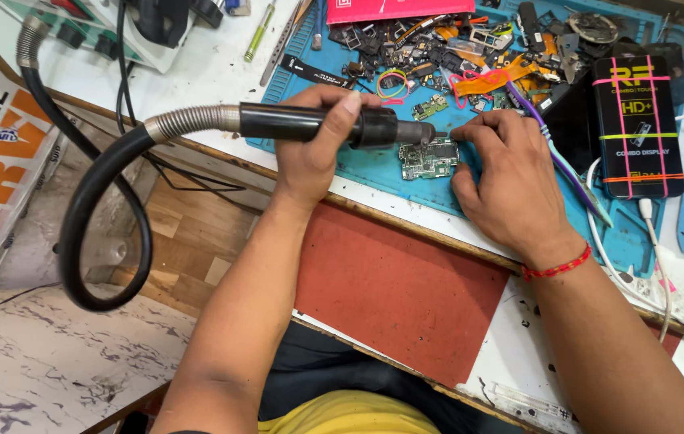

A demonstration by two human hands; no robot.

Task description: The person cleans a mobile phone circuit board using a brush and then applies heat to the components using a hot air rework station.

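My left hand (318, 137) is wrapped tight around the black hot-air wand (318, 124), its nozzle tip just above the green circuit board (429, 159). The board lies on the blue repair mat (374, 165), near the mat's front edge. My right hand (511, 181) presses fingertips (462, 133) together on tweezers at the board's far edge, a purple toothbrush (559, 157) lying across its back.
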